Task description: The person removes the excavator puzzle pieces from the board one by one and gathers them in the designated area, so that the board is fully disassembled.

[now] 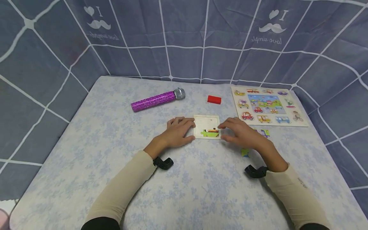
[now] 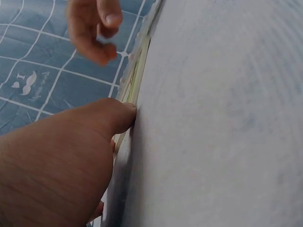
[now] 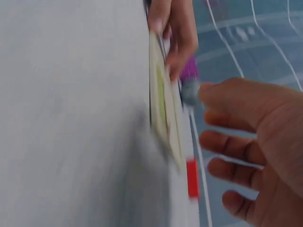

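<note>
A small pale puzzle tray [image 1: 202, 121] lies on the table with one green picture piece [image 1: 211, 133] along its near side. My left hand [image 1: 179, 132] is at the tray's left edge, its thumb and forefinger apart and touching it. In the left wrist view, the left thumb [image 2: 120, 116] presses against the tray's side. My right hand [image 1: 241, 132] hovers at the tray's right edge. From the right wrist view, the right hand [image 3: 255, 142] has its fingers spread, holding nothing, apart from the tray. Loose puzzle pieces [image 1: 245, 152] lie beside and partly under the right hand.
A purple glittery microphone [image 1: 155, 101] lies at the back left. Beyond the tray sits a red block [image 1: 214, 99]. A wooden vehicle puzzle board [image 1: 242, 97] lies at the back right. Behind the table [image 1: 189, 191] hangs a blue-grey checked curtain [image 1: 184, 25].
</note>
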